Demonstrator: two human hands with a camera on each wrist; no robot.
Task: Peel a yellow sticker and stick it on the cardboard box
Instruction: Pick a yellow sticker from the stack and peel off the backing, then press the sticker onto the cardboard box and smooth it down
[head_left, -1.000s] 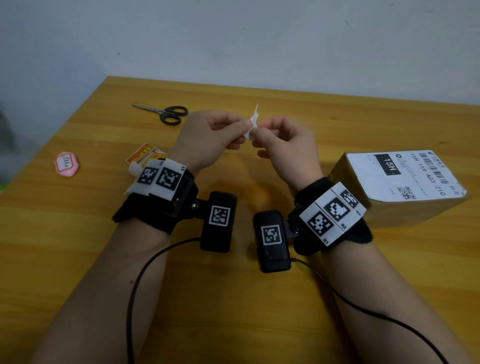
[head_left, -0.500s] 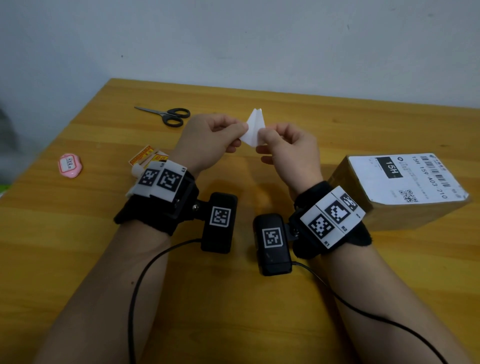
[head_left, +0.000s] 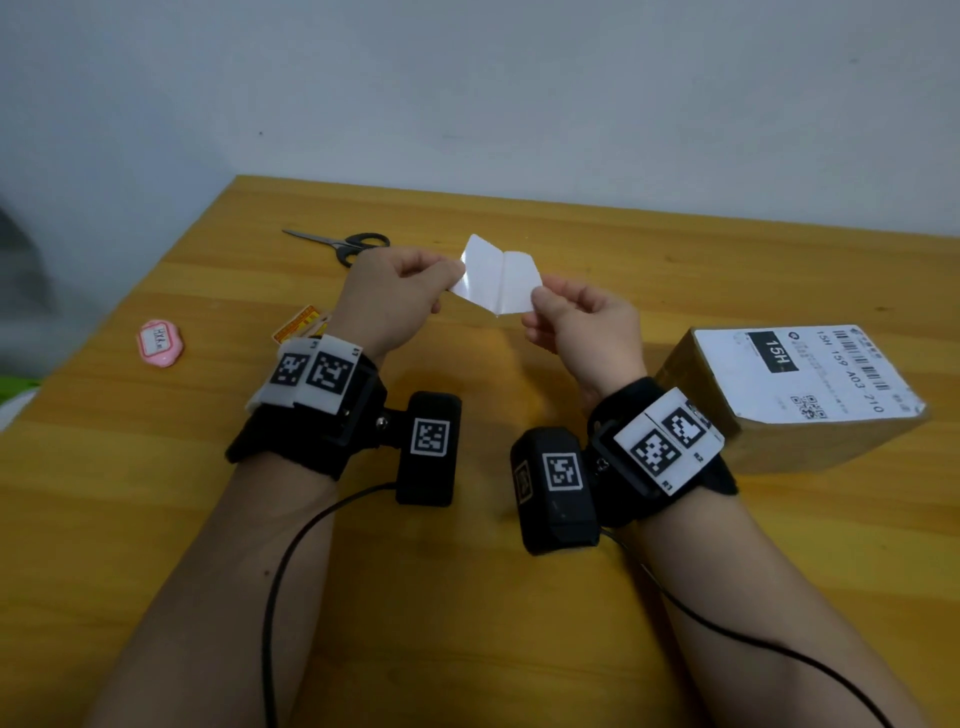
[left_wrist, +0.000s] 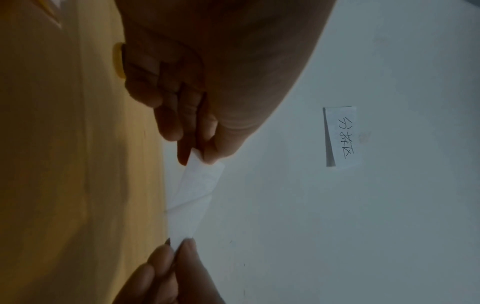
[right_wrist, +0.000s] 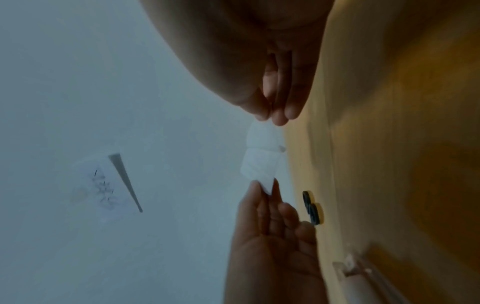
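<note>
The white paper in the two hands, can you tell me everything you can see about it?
The white paper is a small, thin, glossy piece, white on the side we see, with no yellow showing. It looks like two flaps joined at a crease down the middle, spread open like a tiny book. It is held in the air above the wooden table, touching nothing else. The left hand pinches its left end and the right hand pinches its right end between thumb and fingertips.
</note>
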